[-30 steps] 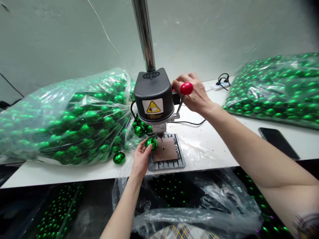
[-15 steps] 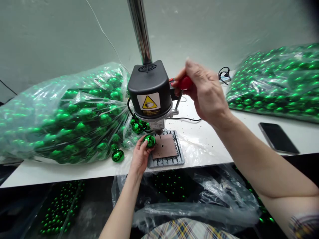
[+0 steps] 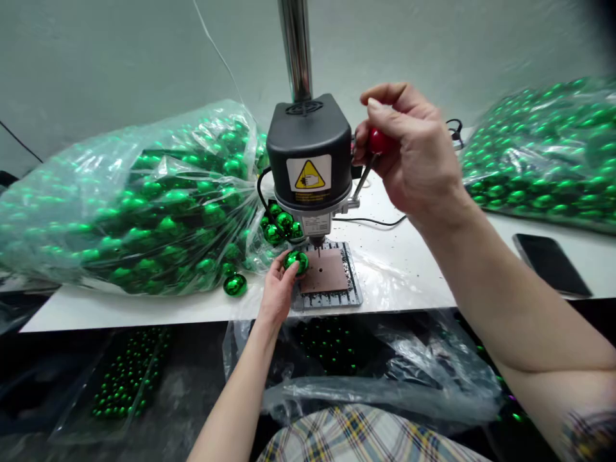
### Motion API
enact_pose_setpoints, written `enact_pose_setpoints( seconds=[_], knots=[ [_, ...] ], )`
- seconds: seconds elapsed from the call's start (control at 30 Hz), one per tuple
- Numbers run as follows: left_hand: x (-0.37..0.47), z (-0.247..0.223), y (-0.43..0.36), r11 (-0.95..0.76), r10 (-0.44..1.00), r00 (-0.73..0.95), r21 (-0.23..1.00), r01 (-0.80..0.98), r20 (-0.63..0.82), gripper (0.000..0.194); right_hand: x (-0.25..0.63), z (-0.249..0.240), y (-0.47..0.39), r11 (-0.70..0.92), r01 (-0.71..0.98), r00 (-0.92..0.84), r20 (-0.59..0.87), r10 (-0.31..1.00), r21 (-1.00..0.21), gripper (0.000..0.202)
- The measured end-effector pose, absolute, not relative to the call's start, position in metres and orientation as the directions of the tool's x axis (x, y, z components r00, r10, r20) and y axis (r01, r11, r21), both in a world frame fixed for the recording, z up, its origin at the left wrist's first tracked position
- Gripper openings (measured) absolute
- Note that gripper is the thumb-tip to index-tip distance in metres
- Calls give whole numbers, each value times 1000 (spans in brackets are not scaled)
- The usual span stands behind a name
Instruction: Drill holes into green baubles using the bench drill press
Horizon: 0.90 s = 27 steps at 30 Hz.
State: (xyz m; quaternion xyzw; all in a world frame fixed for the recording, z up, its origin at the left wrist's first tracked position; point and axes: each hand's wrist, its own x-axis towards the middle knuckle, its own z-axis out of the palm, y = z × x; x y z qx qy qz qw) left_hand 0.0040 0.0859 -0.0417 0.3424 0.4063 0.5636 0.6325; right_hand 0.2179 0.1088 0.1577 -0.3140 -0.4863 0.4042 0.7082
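Observation:
My left hand [image 3: 280,282] pinches a shiny green ball [image 3: 296,262] at the left edge of a brown board [image 3: 327,277]. The board has a small dark hole and lies on the slotted grey base [image 3: 355,295] of a small drill press [image 3: 310,154]. Above the board hangs the drill bit [image 3: 319,251], to the right of the ball and apart from it. At the upper right, my right hand [image 3: 416,151] is closed around the red knob [image 3: 382,141] of the press's feed lever, its index finger lifted off the knob.
A large clear bag [image 3: 139,212] of green balls fills the table's left side. One loose green ball [image 3: 235,285] lies before it. Another full bag [image 3: 553,154] stands right, behind a phone [image 3: 552,263]. Plastic sheeting [image 3: 385,391] hangs below the table's front edge. Dark shavings surround the board.
The camera view has shifted, moving the press right and up in the picture. My left hand still holds the green ball beside the drill bit. My right hand stays on the lever knob.

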Motion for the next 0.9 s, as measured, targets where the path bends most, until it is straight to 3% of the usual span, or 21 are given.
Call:
enact_pose_setpoints(
  seconds=[0.17, 0.27, 0.47, 0.73, 0.9],
  knots=[
    [9, -46, 87, 188, 981, 136, 855, -483, -139, 42, 219, 164, 119, 432, -367, 174, 395, 902, -824, 21],
    [9, -51, 90, 184, 981, 134, 883, -431, -139, 47, 216, 167, 118, 404, -369, 179, 363, 914, -837, 17],
    [11, -62, 96, 79, 997, 37, 972, -220, -72, 69, 212, 169, 113, 405, -336, 154, 375, 914, -850, 15],
    [19, -66, 102, -10, 987, 160, 998, 68, -1, 68, 213, 167, 111, 435, -272, 126, 417, 900, -858, 15],
    [20, -69, 101, -283, 954, 190, 910, 304, 233, 55, 215, 165, 112, 454, -289, 109, 442, 890, -843, 16]
  ],
)
